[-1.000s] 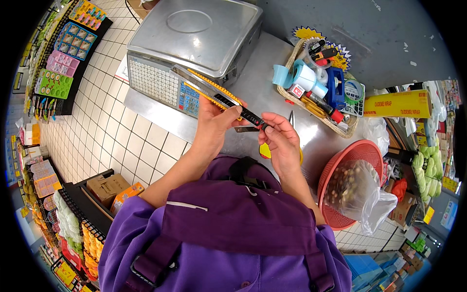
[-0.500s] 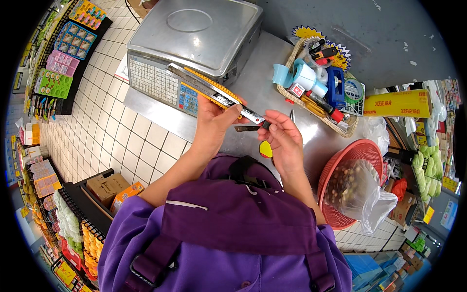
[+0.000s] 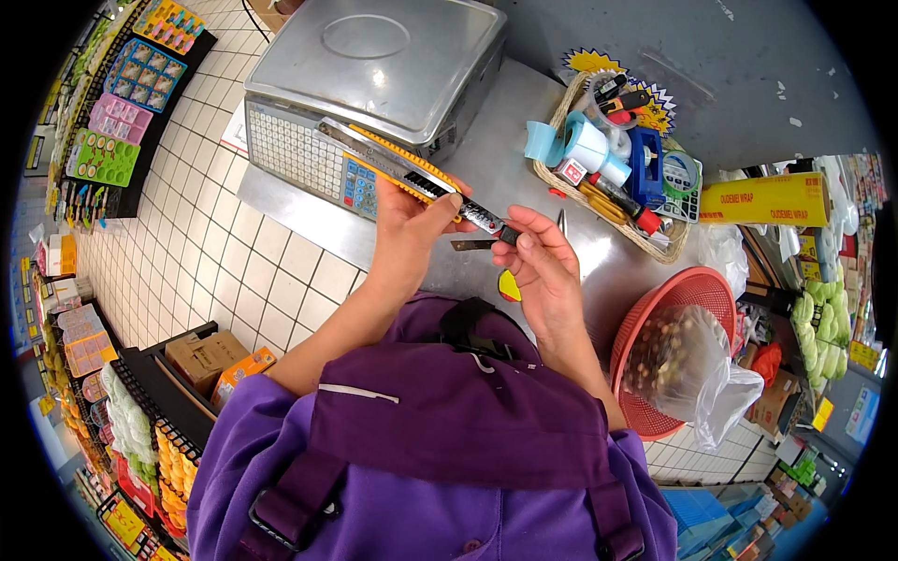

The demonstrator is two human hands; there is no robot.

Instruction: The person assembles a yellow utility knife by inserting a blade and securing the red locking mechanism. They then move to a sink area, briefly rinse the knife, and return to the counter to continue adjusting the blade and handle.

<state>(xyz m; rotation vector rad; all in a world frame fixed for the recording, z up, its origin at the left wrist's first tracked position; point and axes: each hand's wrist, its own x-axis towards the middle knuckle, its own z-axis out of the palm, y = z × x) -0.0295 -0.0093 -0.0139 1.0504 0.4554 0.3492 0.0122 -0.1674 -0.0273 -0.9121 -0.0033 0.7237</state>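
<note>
Utility knife point(image 3: 413, 174), yellow w/ dark inner strip, is up in the air btwn both hands, slanting from upper L to lower R, its far end overlapping the scale's point(image 3: 365, 37) keypad in view; L hand point(image 3: 410, 229) grips the body w/ thumb on top, R hand point(image 3: 547, 266) pinches the blk end piece point(image 3: 509, 235) btwn thumb & fingers. On the metal desk point(image 3: 524, 103), scale's at upper L & wicker basket point(image 3: 645, 248) of tools, tape etc. sits to the R; red basket point(image 3: 645, 294) w/ clear plastic bag point(image 3: 678, 360) is nr R forearm.
</note>
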